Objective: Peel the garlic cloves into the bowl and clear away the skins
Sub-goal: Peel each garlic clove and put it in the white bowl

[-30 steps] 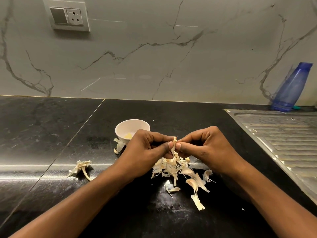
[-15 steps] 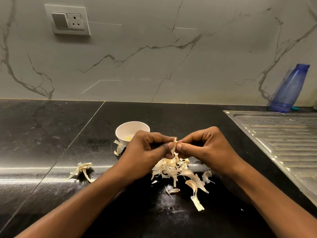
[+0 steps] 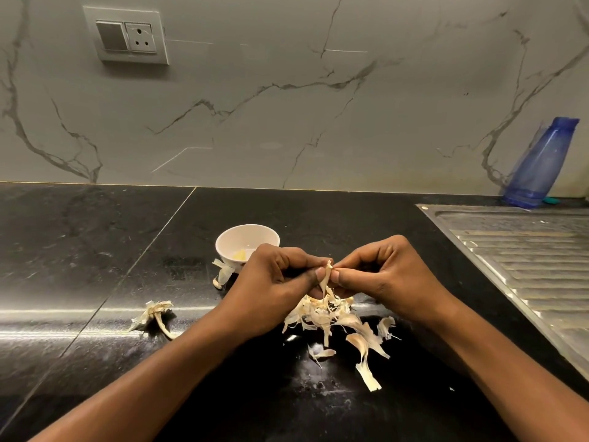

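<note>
A pale, papery garlic clove (image 3: 325, 275) is being pinched by curled fingers of the left hand (image 3: 271, 282) and right hand (image 3: 389, 279), just above the heap of dry skins (image 3: 325, 315), right of the small white round bowl (image 3: 228, 242).

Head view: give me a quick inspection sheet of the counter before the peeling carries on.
Surface: black stone counter, glossy, with small specks near the front.
Job's things: white bowl upright, a pale yellow piece inside; garlic piece held above the skin pile.
Clutter: stalk remnant left of the arms; loose skins beside the bowl's base.
Grips: left hand and right hand both pinch the garlic piece.
Cables: nothing seen.
Surroundings: veined wall, wall socket, blue bottle by the wall, steel drainboard on the right.
</note>
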`<state>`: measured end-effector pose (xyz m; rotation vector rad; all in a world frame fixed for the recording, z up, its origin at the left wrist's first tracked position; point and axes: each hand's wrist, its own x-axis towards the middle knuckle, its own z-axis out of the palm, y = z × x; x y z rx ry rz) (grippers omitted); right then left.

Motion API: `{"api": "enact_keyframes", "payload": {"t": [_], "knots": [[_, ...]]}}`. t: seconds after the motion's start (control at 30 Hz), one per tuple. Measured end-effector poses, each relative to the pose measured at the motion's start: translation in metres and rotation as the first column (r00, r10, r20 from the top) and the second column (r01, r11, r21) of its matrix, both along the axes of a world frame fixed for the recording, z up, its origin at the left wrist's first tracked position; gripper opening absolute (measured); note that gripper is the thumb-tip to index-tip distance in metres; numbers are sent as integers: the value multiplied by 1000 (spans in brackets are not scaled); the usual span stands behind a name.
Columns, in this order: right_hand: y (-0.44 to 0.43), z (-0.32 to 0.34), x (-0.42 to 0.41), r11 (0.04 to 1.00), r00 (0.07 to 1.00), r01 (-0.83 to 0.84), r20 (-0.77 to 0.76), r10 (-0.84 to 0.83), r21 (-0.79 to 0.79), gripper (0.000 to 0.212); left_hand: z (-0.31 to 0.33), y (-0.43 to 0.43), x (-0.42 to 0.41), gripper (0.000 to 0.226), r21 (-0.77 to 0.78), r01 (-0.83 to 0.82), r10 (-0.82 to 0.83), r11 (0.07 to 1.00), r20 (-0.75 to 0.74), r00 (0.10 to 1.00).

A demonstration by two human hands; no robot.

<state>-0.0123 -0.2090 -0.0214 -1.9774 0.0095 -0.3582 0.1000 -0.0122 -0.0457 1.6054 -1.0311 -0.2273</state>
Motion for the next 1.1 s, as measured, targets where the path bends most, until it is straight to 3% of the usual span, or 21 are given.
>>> {"api": "enact_keyframes", "payload": {"t": [0.43,0.87,1.1], "knots": [[-2,5,-3,996,996,-57,-70,62,69,14,0,2,3,20,20,46,-47,999,25,999],[5,0,0,998,999,25,-39,-23,56,3,1,2,0,20,45,38,-41,998,76,996],[-1,6,-2,991,990,-70,-118,84,118,12,4,3,2,19,35,63,-65,997,62,996]]}}
